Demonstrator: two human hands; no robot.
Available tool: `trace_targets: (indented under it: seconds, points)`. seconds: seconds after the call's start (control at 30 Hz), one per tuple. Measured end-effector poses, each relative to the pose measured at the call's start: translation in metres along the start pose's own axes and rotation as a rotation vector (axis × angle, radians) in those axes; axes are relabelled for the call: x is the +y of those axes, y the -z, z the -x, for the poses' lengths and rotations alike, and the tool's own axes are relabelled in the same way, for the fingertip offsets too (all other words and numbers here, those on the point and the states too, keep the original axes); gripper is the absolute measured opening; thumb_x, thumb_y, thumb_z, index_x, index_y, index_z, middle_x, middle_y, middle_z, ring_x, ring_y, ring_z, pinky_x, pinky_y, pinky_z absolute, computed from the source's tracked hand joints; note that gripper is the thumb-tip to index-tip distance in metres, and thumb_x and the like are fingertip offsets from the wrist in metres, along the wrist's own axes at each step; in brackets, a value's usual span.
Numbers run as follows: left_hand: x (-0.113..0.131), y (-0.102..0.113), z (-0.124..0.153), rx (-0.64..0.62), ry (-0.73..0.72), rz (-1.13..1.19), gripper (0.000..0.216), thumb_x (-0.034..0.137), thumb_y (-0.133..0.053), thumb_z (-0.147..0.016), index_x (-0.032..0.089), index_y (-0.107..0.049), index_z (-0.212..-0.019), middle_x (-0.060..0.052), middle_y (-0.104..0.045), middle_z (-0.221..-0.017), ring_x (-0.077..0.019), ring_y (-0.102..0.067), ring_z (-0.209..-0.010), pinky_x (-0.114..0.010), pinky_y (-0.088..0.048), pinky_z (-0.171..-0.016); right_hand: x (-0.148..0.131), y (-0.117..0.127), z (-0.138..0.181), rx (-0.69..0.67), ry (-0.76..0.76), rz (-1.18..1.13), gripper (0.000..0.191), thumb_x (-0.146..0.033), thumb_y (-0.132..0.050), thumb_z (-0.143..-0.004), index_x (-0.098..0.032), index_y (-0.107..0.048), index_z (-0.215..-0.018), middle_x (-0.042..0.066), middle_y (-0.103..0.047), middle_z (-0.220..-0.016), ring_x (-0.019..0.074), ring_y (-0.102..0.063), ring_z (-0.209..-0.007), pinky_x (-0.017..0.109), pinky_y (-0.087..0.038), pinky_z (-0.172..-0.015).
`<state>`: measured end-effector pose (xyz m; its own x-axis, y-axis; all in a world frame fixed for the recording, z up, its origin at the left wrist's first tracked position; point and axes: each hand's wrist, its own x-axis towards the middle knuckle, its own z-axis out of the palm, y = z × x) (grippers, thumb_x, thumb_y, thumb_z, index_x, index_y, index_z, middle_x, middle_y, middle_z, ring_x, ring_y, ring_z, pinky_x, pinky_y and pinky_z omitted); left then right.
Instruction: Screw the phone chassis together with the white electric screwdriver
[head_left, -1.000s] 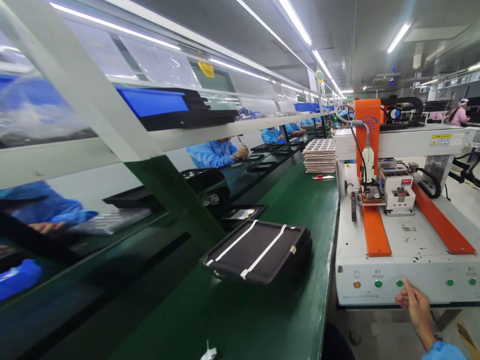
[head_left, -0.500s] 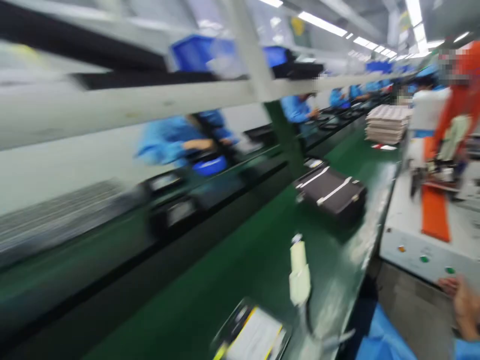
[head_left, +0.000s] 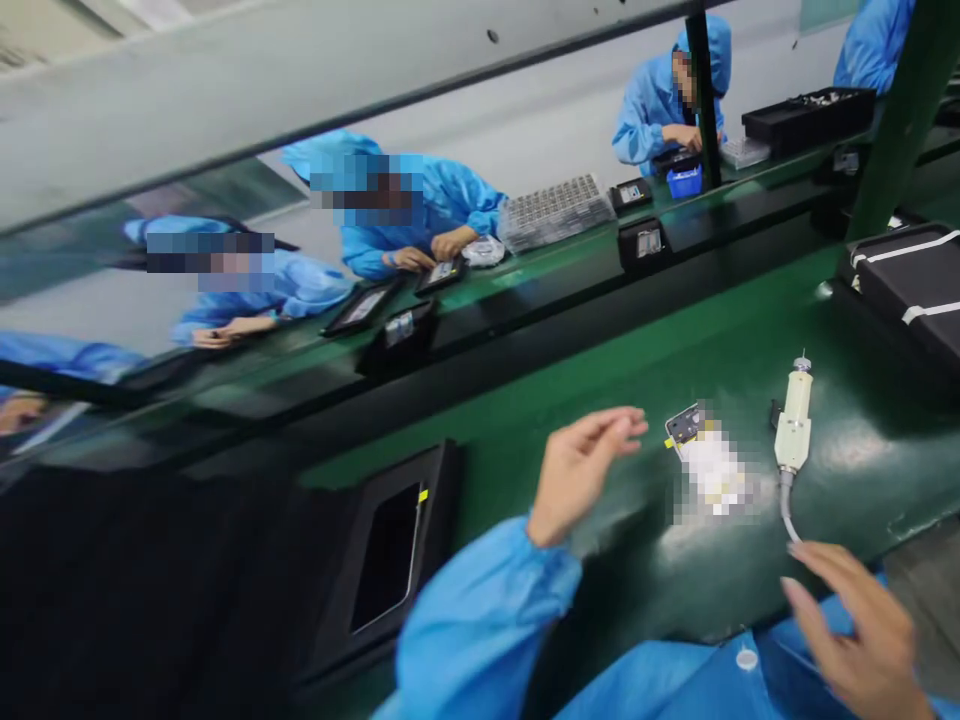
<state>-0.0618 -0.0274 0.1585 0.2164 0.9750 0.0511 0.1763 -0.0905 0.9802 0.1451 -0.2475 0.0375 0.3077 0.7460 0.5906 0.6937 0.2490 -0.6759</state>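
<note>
My left hand hovers over the green work surface with its fingers and thumb drawn together, and nothing shows in them. Just to its right lies an opened phone body with a dark inner part and yellow tabs; its lower portion is blurred out. My right hand is open at the lower right, thumb apart from the fingers, near the cable of a cream electric screwdriver. The screwdriver lies on the surface, tip pointing away from me. On the left, a phone with a dark screen rests in a black tray.
Stacked black trays with white straps stand at the right. Beyond a raised dark rail, several co-workers in blue work at a parallel bench. A clear multi-cell tray and a black bin sit there. A pale beam crosses overhead.
The view has swung left and down. My left hand has come into view, and my right hand, formerly by the white machine's button panel, is now over the work surface's near edge.
</note>
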Motion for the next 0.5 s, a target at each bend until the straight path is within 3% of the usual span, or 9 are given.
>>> trace_targets:
  seconds: [0.03,0.1,0.2,0.4,0.5]
  points:
    - [-0.024,-0.004,0.013,-0.002,0.198,0.137,0.049,0.054,-0.08,-0.064,0.014,-0.072,-0.091,-0.013,-0.072,-0.102,-0.0273,-0.069,-0.094,-0.032,-0.059,-0.07,-0.012,-0.025,-0.015,-0.102,0.061,0.035,0.029,-0.019,-0.061,-0.087,-0.016,-0.062,-0.116,0.013,-0.068,-0.113,0.0232,-0.065,-0.105,0.036,-0.056,-0.09]
    - [-0.057,-0.009,0.035,0.035,0.435,0.326,0.055,0.054,-0.084,-0.057,0.017,-0.072,-0.096,-0.014,-0.066,-0.118,-0.0302,-0.061,-0.113,-0.034,-0.057,-0.083,-0.027,-0.07,-0.037,-0.246,0.087,0.183,0.04,-0.024,-0.059,-0.088,-0.009,-0.056,-0.125,0.021,-0.052,-0.136,0.0327,-0.05,-0.126,0.05,-0.049,-0.099]
    - [-0.075,-0.012,0.058,0.08,0.591,0.51,0.058,0.05,-0.088,-0.053,0.018,-0.072,-0.099,-0.013,-0.061,-0.128,-0.0298,-0.051,-0.126,-0.036,-0.051,-0.097,-0.028,-0.112,-0.048,-0.317,-0.022,0.403,0.057,-0.031,-0.064,-0.083,-0.002,-0.052,-0.131,0.029,-0.034,-0.146,0.0435,-0.033,-0.135,0.064,-0.039,-0.102]
    - [-0.089,-0.022,0.057,0.019,0.747,0.728,0.063,0.042,-0.092,-0.047,0.016,-0.072,-0.1,-0.015,-0.063,-0.125,-0.034,-0.05,-0.126,-0.043,-0.049,-0.101,0.004,-0.139,-0.041,-0.133,-0.018,0.436,0.05,-0.018,-0.056,-0.075,-0.011,-0.057,-0.124,0.02,-0.055,-0.132,0.0368,-0.053,-0.122,0.051,-0.052,-0.094]
    - [-0.101,-0.036,0.045,0.01,0.793,0.7,0.071,0.042,-0.094,-0.035,0.015,-0.072,-0.097,-0.016,-0.067,-0.115,-0.0412,-0.054,-0.12,-0.048,-0.052,-0.096,0.014,-0.148,-0.039,0.014,-0.021,0.294,0.051,-0.026,-0.061,-0.071,-0.017,-0.059,-0.12,0.015,-0.064,-0.122,0.0326,-0.065,-0.105,0.043,-0.058,-0.085]
